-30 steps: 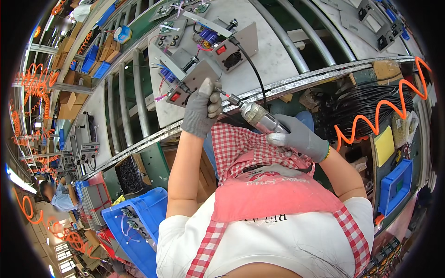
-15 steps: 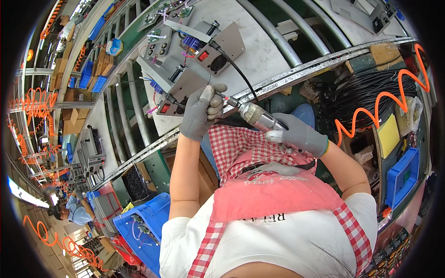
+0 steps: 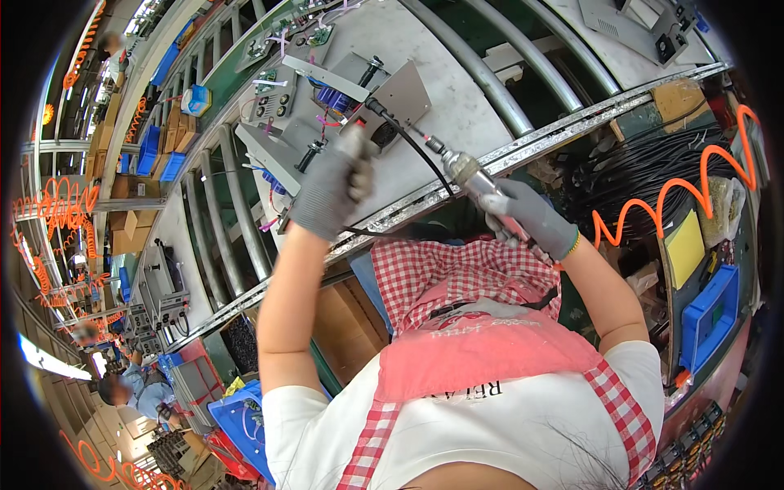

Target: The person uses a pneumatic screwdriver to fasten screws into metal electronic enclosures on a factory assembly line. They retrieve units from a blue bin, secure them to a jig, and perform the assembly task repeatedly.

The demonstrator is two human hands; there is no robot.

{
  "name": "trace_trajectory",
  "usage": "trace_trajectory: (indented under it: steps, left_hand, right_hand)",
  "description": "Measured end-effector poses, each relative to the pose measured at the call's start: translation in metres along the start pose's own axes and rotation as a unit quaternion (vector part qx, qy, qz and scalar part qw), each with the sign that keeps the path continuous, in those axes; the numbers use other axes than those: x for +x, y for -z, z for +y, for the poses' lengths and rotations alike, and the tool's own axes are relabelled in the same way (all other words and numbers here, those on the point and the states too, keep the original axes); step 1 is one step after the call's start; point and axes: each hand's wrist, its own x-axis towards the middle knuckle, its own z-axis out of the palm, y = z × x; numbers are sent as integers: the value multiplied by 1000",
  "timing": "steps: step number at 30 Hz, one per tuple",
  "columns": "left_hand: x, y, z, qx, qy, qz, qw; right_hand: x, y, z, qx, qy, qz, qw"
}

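Observation:
My right hand (image 3: 535, 219), in a grey glove, is wrapped round a silver air screwdriver (image 3: 472, 178), its bit pointing up and left over the work surface. My gloved left hand (image 3: 336, 181) is raised over the nearer grey metal panel (image 3: 273, 155), blurred by motion. Its fingers look curled together, and whatever is in them cannot be made out. Behind it stands a second metal panel (image 3: 411, 91) with a fan grille and a black power cord (image 3: 425, 151) plugged in. The nearer panel is partly hidden by my left hand.
Metal rollers (image 3: 482, 73) lie on both sides of the white work board (image 3: 465, 106). A coiled orange air hose (image 3: 678, 180) hangs at the right above black cables (image 3: 629, 163). A blue bin (image 3: 709, 318) stands at the right, another (image 3: 245, 420) at the lower left.
My left hand has moved up and left, away from the screwdriver's tip, onto the metal panels. The screwdriver in my right hand has shifted right and tilted more upright.

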Motion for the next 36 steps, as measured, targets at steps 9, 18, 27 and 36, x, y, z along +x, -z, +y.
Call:
trace_trajectory:
  steps: [9,18,27,36]
  left_hand:
    - [135,79,67,366,-57,260,892]
    - [152,51,48,182,-165,312,918]
    - [154,53,46,183,-187,306,915]
    - [161,59,45,226,-177,310,906]
  right_hand:
    - [63,15,18,-25,-77,50,995]
    - [79,21,21,-58,-86,32,994]
    - [75,19,11,-66,-77,44,994]
    - [74,22,7,-66,-83,51,993]
